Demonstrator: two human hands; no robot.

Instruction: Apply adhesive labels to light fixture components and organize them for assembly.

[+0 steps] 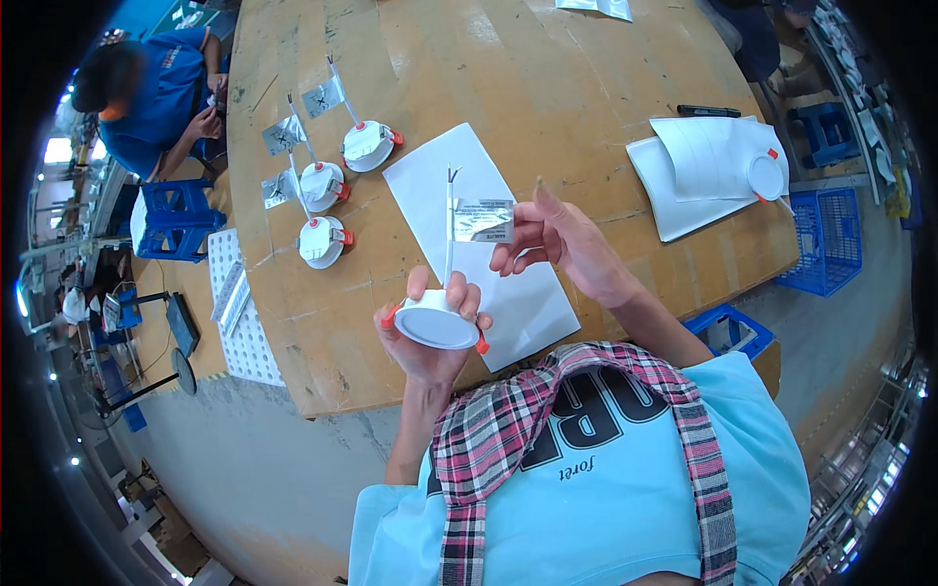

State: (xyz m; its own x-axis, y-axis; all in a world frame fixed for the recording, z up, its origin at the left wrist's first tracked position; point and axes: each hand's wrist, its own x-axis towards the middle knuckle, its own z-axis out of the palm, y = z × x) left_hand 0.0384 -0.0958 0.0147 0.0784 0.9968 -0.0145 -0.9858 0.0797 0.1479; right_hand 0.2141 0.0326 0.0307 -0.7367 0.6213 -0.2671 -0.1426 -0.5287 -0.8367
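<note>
Brown table (625, 78); left hand (427, 363): grip clasping white round lamp (437, 325); right hand (572, 244): grip spread at silver label (484, 223).

The held lamp (437, 327) is white around a pale grey face, with orange-red clips (483, 343) and a white cable (449, 262). Its tag (485, 227) is shiny silver, printed in black. Three other lamps (367, 148) are white with red clips, their tags silver too. The counter (586, 107) is tan-brown, the sheet (532, 313) plain white, the pen (708, 111) black. The apron (493, 435) is pink, black and white plaid over a light-blue shirt (606, 518) with black lettering. Stool (181, 225) and crate (823, 234) are blue; the floor (254, 449), grey.
</note>
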